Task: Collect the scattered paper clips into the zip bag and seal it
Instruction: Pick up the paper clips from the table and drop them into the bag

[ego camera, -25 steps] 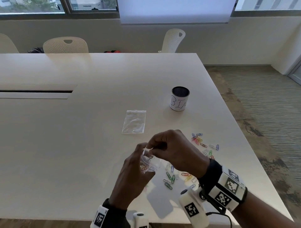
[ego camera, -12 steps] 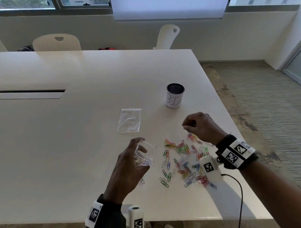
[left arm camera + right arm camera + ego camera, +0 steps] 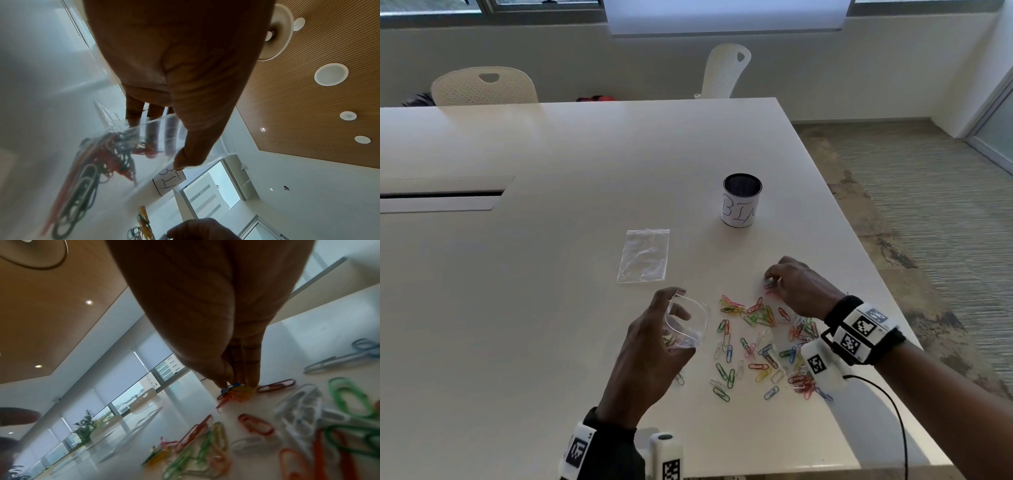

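Note:
My left hand [image 3: 674, 308] grips a clear zip bag [image 3: 688, 330] just above the table, its mouth held open and facing up. In the left wrist view the zip bag [image 3: 123, 146] holds several coloured clips, with my thumb on its near wall. Several coloured paper clips [image 3: 756, 346] lie scattered on the white table to the right of the bag. At the pile's far edge my right hand [image 3: 771, 281] is down on the table. In the right wrist view its fingertips [image 3: 252, 382] pinch a small bunch of clips [image 3: 236, 391].
A second, empty zip bag [image 3: 643, 256] lies flat beyond my left hand. A round cup marked BIN [image 3: 741, 202] stands farther back. The table's right edge [image 3: 887, 291] runs close to the clips. Two chairs [image 3: 482, 85] stand at the far side.
My right hand left the bag's mouth, swung out to the right and dropped onto the clips at the pile's far edge. My left hand has kept hold of the open bag.

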`<state>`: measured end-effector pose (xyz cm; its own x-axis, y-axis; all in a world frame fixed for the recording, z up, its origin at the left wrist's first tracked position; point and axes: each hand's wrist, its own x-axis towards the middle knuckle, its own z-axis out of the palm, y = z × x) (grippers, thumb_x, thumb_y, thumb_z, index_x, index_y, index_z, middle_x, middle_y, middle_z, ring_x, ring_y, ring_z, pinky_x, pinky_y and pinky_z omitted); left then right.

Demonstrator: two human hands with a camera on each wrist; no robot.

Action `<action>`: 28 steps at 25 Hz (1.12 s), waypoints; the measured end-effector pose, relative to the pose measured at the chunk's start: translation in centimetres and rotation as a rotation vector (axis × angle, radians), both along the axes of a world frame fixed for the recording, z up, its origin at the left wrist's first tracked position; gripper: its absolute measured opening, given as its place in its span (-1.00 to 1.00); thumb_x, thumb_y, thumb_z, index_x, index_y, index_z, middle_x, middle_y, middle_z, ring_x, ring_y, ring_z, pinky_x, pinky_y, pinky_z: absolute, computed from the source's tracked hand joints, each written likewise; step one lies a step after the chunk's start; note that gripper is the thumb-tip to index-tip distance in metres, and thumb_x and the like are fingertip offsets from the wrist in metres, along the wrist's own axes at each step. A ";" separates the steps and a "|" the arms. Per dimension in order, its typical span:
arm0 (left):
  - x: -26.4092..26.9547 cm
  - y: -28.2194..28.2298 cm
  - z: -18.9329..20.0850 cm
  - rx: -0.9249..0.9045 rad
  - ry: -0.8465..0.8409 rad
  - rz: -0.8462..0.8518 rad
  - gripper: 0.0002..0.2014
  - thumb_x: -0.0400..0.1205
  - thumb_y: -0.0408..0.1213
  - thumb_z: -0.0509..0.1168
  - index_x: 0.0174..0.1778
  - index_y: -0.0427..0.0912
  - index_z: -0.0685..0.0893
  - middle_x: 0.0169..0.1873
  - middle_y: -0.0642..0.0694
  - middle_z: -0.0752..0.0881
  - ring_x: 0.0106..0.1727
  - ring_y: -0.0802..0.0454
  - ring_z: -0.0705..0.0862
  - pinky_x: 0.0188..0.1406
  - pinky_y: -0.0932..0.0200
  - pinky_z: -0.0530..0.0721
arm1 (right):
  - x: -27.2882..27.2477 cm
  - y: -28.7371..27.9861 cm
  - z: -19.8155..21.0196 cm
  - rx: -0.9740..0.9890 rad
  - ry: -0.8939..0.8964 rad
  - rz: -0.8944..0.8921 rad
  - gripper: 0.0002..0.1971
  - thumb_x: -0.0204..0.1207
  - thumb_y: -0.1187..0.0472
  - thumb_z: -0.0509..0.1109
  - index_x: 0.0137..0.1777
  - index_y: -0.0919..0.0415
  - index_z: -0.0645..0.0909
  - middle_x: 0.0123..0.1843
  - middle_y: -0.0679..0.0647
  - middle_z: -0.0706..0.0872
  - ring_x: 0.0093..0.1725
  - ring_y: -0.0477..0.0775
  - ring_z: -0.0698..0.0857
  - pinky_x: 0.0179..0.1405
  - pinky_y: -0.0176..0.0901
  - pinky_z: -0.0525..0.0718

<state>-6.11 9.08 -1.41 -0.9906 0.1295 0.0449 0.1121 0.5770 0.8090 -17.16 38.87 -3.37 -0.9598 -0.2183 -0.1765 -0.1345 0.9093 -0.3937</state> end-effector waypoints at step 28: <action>-0.9 -0.4 -0.1 -0.029 -0.002 -0.004 -0.27 0.51 -0.30 0.63 0.48 0.28 0.43 0.07 0.22 0.74 -0.01 0.21 0.81 -0.07 0.05 0.89 | 2.8 -4.1 -0.1 0.046 0.138 0.179 -0.86 0.66 0.37 0.44 -0.12 0.23 0.77 -0.12 0.03 0.76 -0.22 -0.05 0.75 -0.27 -0.36 0.72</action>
